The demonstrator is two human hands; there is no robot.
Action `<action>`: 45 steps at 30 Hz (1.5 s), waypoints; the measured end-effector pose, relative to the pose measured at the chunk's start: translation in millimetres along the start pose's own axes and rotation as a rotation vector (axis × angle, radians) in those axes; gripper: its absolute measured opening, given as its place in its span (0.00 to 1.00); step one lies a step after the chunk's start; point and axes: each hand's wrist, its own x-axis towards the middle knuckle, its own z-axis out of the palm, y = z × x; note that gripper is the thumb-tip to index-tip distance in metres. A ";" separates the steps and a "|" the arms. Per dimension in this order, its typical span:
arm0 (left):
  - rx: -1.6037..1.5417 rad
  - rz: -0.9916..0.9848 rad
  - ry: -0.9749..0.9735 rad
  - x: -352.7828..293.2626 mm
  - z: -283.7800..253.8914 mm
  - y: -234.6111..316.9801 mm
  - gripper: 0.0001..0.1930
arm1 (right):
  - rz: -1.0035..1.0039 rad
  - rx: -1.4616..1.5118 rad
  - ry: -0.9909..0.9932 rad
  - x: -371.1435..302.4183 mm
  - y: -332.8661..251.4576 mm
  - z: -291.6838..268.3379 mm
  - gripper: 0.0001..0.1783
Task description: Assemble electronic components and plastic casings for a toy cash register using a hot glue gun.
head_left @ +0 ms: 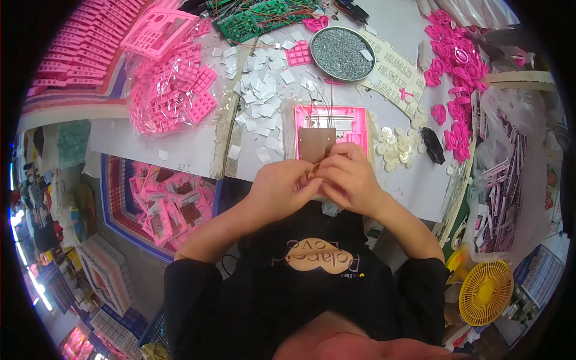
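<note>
My left hand (281, 187) and my right hand (350, 180) meet at the table's near edge, fingertips pinched together. Between them shows a small brownish, partly curved thing (313, 171), mostly hidden, whose kind I cannot make out. Just beyond my fingers lies a pink plastic housing (356, 123) with openings in it. A flat brown board (316, 141) lies over its left part, and thin wires rise from the far side. My right fingers are close to the board's near right corner; whether they touch it I cannot tell.
A round dish of small metal screws (342, 53) stands behind the housing. White paper pieces (259, 90) and bagged pink keypads (174, 90) lie left. White discs (396, 147), a black part (432, 146) and pink rings (459, 72) lie right. Green circuit boards (258, 21) are at the back.
</note>
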 end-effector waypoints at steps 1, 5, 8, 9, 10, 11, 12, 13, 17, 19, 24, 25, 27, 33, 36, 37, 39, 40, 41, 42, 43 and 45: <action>-0.032 -0.014 -0.007 1.6 -0.4 -0.8 0.10 | -0.026 0.001 -0.017 -0.6 3.3 -2.2 0.15; 0.008 0.054 0.016 -1.0 2.0 -19.3 0.08 | 0.080 0.061 0.034 12.1 4.5 -9.8 0.17; 0.016 0.002 -0.036 4.0 -5.2 -16.0 0.08 | 0.108 0.075 0.022 17.8 7.1 1.3 0.16; -0.043 -0.067 -0.094 7.1 -14.3 -8.6 0.07 | 0.077 0.066 -0.004 18.4 9.7 4.2 0.15; -0.102 -0.136 -0.153 8.9 -19.7 -5.5 0.07 | 0.100 0.079 -0.004 18.3 10.5 3.9 0.15; -0.111 -0.097 -0.131 7.8 -19.6 -8.6 0.07 | 0.122 0.097 -0.007 17.8 11.2 3.4 0.15; -0.120 -0.057 -0.109 6.1 -17.8 -13.7 0.07 | 0.145 0.114 -0.010 17.5 11.8 2.9 0.15; -0.128 -0.018 -0.086 4.5 -15.4 -18.4 0.07 | 0.172 0.130 -0.024 17.3 11.7 2.8 0.16; -0.045 0.099 0.030 4.0 -4.2 -28.4 0.06 | 0.261 0.170 -0.073 20.5 5.9 -0.2 0.16; -0.029 0.099 0.044 4.2 -3.4 -29.1 0.06 | 0.271 0.179 -0.080 20.8 4.5 -0.7 0.16; 0.104 0.077 0.119 8.0 6.6 -21.6 0.06 | 0.276 0.210 -0.047 16.6 3.5 2.8 0.17; 0.124 0.078 0.141 7.9 8.4 -21.6 0.06 | 0.277 0.214 -0.052 16.3 4.9 3.6 0.17; 0.130 0.081 0.091 8.5 8.2 -24.5 0.06 | 0.281 0.221 -0.060 14.7 9.2 4.3 0.18; -0.051 -0.027 0.032 7.2 -11.4 -18.1 0.06 | 0.439 0.385 -0.041 10.6 8.2 3.5 0.15; -0.052 0.040 0.093 6.3 -3.1 -18.0 0.06 | 0.339 0.311 -0.074 12.1 9.3 -1.0 0.16; -0.056 0.065 0.124 5.5 -0.8 -18.9 0.06 | 0.350 0.322 -0.059 12.4 8.5 0.2 0.15; -0.056 0.053 0.111 5.7 -0.9 -18.7 0.06 | 0.384 0.337 -0.029 12.5 7.2 2.3 0.13; -0.055 0.047 0.105 5.6 -1.0 -18.5 0.06 | 0.383 0.331 -0.030 12.3 7.2 2.1 0.13; -0.061 0.045 0.102 5.4 -1.4 -18.4 0.06 | 0.380 0.327 -0.030 13.0 7.7 2.0 0.13; -0.068 0.042 0.100 5.0 -1.8 -18.2 0.06 | 0.377 0.322 -0.031 13.5 7.9 1.8 0.13; -0.074 0.039 0.098 4.8 -2.0 -17.9 0.06 | 0.381 0.319 -0.036 13.7 7.6 1.2 0.13; -0.068 0.045 0.104 4.3 -2.1 -17.8 0.05 | 0.387 0.313 -0.049 14.3 7.2 0.3 0.13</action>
